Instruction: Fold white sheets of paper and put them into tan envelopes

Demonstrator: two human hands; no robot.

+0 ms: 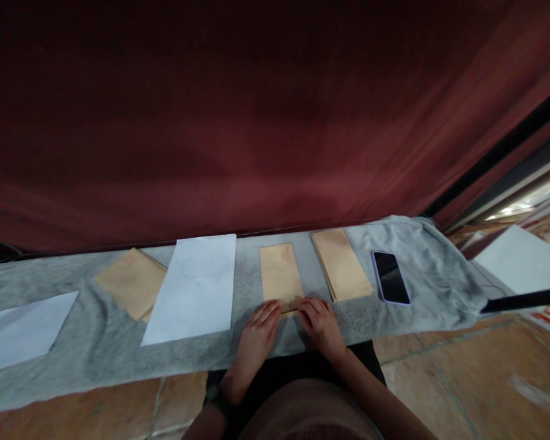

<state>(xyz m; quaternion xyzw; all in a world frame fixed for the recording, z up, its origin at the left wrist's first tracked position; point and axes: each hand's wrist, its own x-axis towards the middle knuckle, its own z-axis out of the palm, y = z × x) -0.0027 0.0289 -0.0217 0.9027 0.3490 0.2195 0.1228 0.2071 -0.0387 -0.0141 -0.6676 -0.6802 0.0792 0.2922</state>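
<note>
A brown paper envelope (280, 269) lies flat in front of me, its near end folded or raised along a short crease. My left hand (260, 328) has its fingers closed together at the left side of that near end. On the opposite corner, my right hand (319, 325) pinches the same edge. Fingertips of both hands touch the paper, and the thumbs are partly hidden. Just right of this envelope rests a stack of similar brown envelopes (342, 264). To the left lies a large white paper sheet (192, 293) with faint marks on it.
Grey cloth (105, 348) covers the narrow table. More brown envelopes (131, 281) are partly under the white sheet, and another white sheet (22, 330) lies far left. A phone (391, 278) sits at the right. Dark red fabric (256, 153) rises behind the table.
</note>
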